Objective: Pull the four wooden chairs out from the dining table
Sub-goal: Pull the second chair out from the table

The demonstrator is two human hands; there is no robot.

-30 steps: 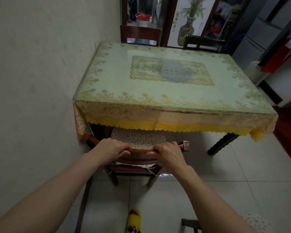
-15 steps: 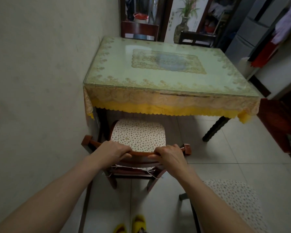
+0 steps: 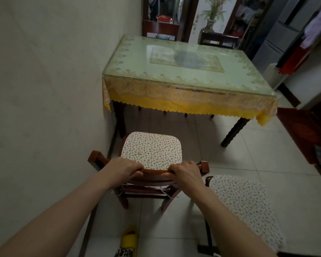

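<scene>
I see a pale tiled floor (image 3: 267, 164) carrying the dining table (image 3: 183, 78), two cushioned chairs (image 3: 150, 151) (image 3: 245, 201), and a yellow slipper (image 3: 129, 239) near me.

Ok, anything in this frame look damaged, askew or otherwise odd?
One small thing: loose pale threads or ties hang frayed under the backrest of the chair that the left hand and right hand grip. The tablecloth hangs evenly. Nothing is spilled or broken.
</scene>
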